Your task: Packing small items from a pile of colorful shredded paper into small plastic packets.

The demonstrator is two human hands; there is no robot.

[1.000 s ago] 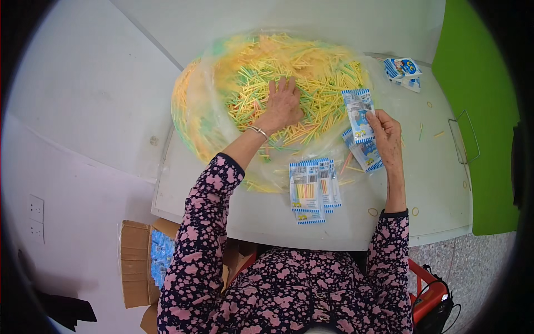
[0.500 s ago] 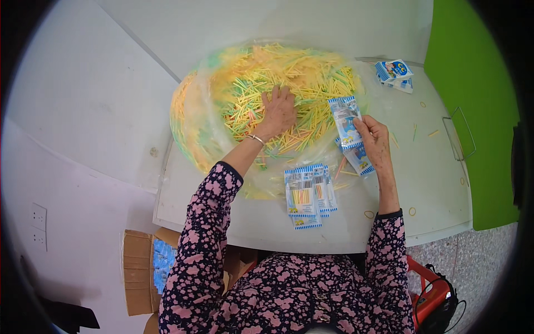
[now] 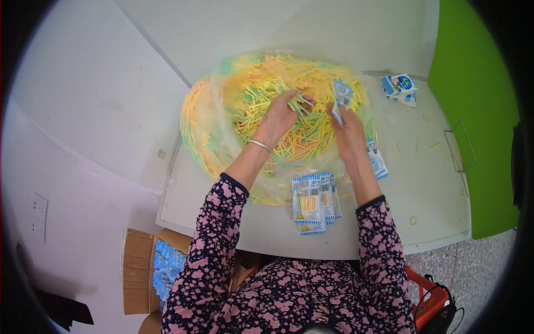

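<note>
A large clear plastic bag (image 3: 208, 125) lies open on the table, filled with thin yellow, green and pink sticks (image 3: 267, 92). Above the pile, my left hand (image 3: 280, 116) is closed round a small bunch of sticks (image 3: 300, 104), mostly green and yellow, whose ends poke out past the fingers. My right hand (image 3: 349, 133) pinches a small blue-and-white packet (image 3: 342, 96) upright at the bag's right side; whether it holds anything cannot be made out. Beside my right wrist lies another packet (image 3: 377, 160). Several packets with sticks inside (image 3: 307, 203) overlap near the front edge.
Two or more packets (image 3: 399, 86) lie at the back right. Loose sticks and rubber bands (image 3: 413, 220) are scattered on the white table (image 3: 439, 195). A metal handle (image 3: 463, 147) stands by the green panel (image 3: 478, 83). Below left, a cardboard box (image 3: 139, 273) holds blue packets.
My left hand has risen from the pile with a bunch of sticks. My right hand has moved left with one packet, toward my left hand, away from the packet left on the table.
</note>
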